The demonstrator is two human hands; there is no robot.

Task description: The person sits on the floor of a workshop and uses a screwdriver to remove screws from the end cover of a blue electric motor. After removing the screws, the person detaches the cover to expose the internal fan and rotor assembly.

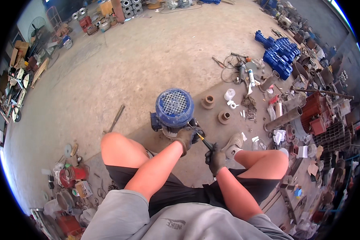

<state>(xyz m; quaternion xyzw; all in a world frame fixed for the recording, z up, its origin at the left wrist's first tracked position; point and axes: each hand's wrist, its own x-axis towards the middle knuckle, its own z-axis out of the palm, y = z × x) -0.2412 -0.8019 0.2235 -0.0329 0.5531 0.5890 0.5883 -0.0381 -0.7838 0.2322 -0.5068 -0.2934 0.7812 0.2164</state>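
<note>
On the floor, blue motor [173, 109] upright between the knees.
Left hand [187, 138], gloved, fingers clamped on motor's lower right side; right hand [216, 159], gloved, fingers closed round screwdriver [205, 142], tip at motor base. Two brown rings [216, 109] right of motor.

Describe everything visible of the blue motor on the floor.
The blue motor stands on the concrete floor between the person's knees, seen end-on. Its round blue fan cover has a pale perforated grille; a darker blue box juts from its left side. The gloved left hand rests on its near edge; the right hand holds a screwdriver toward it.
</note>
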